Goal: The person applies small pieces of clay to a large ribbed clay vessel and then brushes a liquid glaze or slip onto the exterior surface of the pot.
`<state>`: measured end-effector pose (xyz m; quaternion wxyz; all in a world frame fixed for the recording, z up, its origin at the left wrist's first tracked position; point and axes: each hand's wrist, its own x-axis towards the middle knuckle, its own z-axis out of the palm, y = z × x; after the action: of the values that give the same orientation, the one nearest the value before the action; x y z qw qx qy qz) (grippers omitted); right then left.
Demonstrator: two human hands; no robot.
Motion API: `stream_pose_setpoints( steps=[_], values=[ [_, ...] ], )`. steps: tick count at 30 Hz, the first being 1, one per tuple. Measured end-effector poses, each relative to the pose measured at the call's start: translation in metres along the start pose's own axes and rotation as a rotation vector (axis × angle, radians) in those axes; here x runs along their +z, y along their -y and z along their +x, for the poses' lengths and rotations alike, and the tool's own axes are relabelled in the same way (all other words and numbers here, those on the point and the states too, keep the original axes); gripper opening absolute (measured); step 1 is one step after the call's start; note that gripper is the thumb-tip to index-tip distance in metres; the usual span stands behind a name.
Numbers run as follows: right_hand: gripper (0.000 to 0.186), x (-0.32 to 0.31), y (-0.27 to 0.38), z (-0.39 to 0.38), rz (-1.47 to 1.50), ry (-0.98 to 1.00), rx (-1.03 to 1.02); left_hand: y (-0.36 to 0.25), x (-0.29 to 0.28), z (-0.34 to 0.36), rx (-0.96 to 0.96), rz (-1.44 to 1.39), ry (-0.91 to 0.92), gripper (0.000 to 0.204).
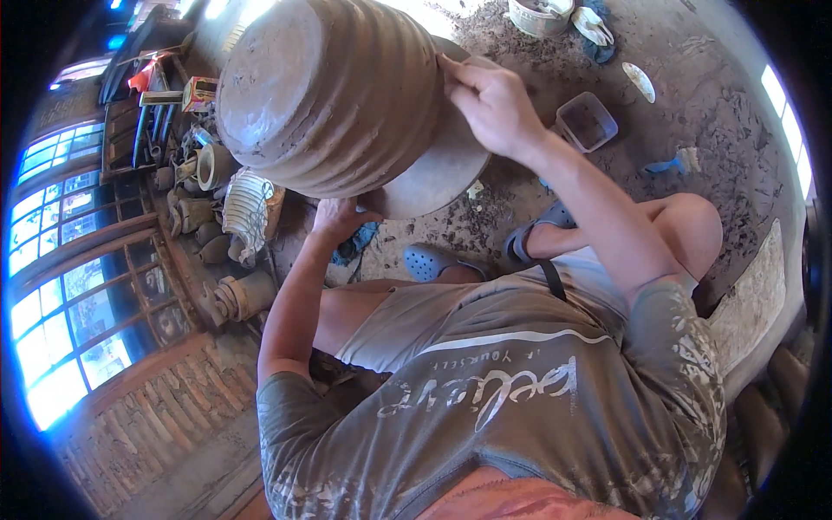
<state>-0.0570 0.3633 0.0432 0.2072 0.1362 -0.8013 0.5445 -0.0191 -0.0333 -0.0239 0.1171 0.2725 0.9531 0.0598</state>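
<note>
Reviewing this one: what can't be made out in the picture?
In the head view:
Left hand: most fingers, hidden by the ribbed clay pot.
The pot's far side: hidden by its near wall.
Round disc: partly hidden behind the pot.
White tub: cut off by the top edge.
Scene outside the windows: blurred by glare.

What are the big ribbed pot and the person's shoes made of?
Pot: probably clay, perhaps unfired; dull brown ridged walls, with a damp-looking sheen on its flat end. Shoes: likely moulded foam or rubber; matte blue-grey, dotted with round holes.
</note>
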Motion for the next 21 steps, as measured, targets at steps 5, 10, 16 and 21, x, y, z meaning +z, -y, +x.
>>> stream_pose_setpoints(
  steps=[5, 10, 16, 21],
  values=[
    [0.042, 0.026, 0.036, -0.040, 0.018, -0.102, 0.097, -0.050, -0.013, 0.008, -0.179, 0.039, 0.154, 0.094],
    [0.052, 0.048, 0.063, -0.063, -0.002, -0.135, 0.152, -0.078, -0.003, 0.008, -0.260, 0.054, 0.174, 0.106],
    [0.079, 0.068, 0.077, -0.084, -0.089, -0.093, 0.130, -0.094, 0.022, 0.013, -0.220, 0.106, 0.041, 0.076],
    [0.066, 0.077, 0.094, -0.113, -0.121, 0.074, 0.050, -0.110, 0.024, 0.005, -0.173, -0.136, -0.089, 0.057]
  ],
)
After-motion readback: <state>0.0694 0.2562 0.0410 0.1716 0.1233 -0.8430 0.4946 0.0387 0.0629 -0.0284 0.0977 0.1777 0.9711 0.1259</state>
